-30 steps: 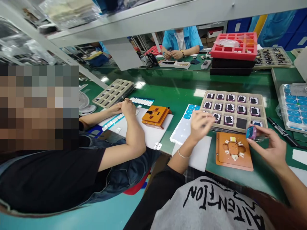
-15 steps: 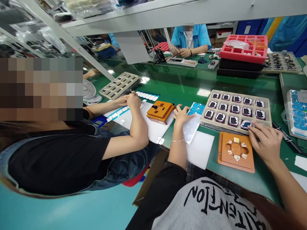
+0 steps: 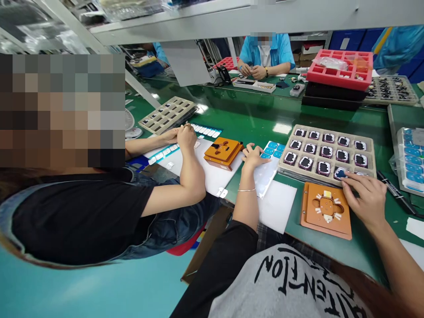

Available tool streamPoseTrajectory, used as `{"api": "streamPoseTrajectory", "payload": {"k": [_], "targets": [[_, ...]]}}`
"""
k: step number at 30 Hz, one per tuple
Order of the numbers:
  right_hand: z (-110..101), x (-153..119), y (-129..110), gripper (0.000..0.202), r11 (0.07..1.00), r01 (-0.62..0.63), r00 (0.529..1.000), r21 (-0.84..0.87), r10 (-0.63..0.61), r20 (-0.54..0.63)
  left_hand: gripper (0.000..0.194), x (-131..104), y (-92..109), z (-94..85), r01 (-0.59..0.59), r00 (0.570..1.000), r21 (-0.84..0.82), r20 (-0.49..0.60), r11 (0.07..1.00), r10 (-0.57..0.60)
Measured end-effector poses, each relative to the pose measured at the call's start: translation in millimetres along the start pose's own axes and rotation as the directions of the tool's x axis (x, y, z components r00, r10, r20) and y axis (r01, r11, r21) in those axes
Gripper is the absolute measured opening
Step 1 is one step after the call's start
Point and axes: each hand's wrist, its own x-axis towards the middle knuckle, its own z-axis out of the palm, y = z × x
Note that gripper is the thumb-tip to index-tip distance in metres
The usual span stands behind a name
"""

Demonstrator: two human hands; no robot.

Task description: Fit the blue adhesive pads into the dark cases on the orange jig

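My left hand [image 3: 252, 156] has its fingers spread over the edge of a sheet with blue rounded-square stickers [image 3: 272, 150], holding nothing. My right hand [image 3: 364, 196] is at the front row of a beige tray [image 3: 331, 176], with thumb and index finger closed at the right edge of a watch case [image 3: 340, 172] with a dark blue face. This case still sits in its pocket. Several other white-rimmed cases fill the tray. Below it lies an orange fixture [image 3: 311, 216] with white pads around its centre block.
At my left, a co-worker's hands [image 3: 186, 134] work beside a second orange fixture [image 3: 222, 151]. White paper [image 3: 281, 216] lies before me. On the right are a black marker-like pen [image 3: 394, 187] and a stack of blue-patched sheets [image 3: 412, 159]. Red trays [image 3: 341, 68] stand behind.
My right hand has shifted slightly left, its fingertips now further over the blue-faced watch case. My left hand keeps its spread pose by the sticker sheet. The view has tilted slightly.
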Motion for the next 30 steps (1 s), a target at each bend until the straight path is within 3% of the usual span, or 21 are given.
{"api": "streamPoseTrajectory", "payload": {"k": [4,8,11,15,18,20,24,26,27,29,30], "targets": [[1,11,-7,0.012,0.998,0.048,0.997,0.043,-0.05,0.051,0.046,-2,1,0.3,-0.036,0.999,0.002,-0.027,0.999,0.036],[2,21,-16,0.014,0.991,0.107,0.972,0.083,-0.122,0.201,0.051,-5,3,0.5,-0.084,0.995,0.003,-0.062,0.996,0.084],[5,22,-20,0.02,0.992,0.112,0.937,0.053,-0.123,0.326,0.045,-9,5,1.0,-0.112,0.99,0.002,-0.081,0.994,0.112],[7,19,-20,0.026,0.995,0.103,0.91,0.017,-0.101,0.402,0.033,-15,7,0.5,-0.167,0.98,-0.012,-0.11,0.986,0.165],[9,18,-19,0.027,0.995,0.102,0.902,0.001,-0.093,0.422,0.024,-21,8,-3.4,-0.244,0.957,-0.043,-0.171,0.969,0.233],[9,17,-20,0.03,0.993,0.112,0.905,-0.019,-0.095,0.415,0.017,-27,11,-6.8,-0.325,0.918,-0.066,-0.262,0.943,0.298],[12,15,-21,0.034,0.988,0.144,0.908,-0.055,-0.109,0.405,0.011,-50,29,-3.4,-0.573,0.759,-0.05,-0.407,0.818,0.508],[14,14,-21,0.033,0.991,0.128,0.905,-0.041,-0.1,0.413,0.011,-64,41,7.4,-0.737,0.622,-0.011,-0.4,0.676,0.672],[15,13,-21,0.032,0.993,0.111,0.906,-0.024,-0.092,0.414,0.012,-71,46,14.7,-0.828,0.509,0.02,-0.393,0.56,0.766],[17,12,-21,0.029,0.997,0.075,0.912,0.023,-0.078,0.403,0.014,-85,54,30.3,-0.963,0.181,0.116,-0.386,0.243,0.904],[17,12,-22,0.028,0.997,0.059,0.918,0.05,-0.074,0.389,0.016,-91,57,37.6,-0.982,0.05,0.151,-0.371,0.113,0.927]]}}
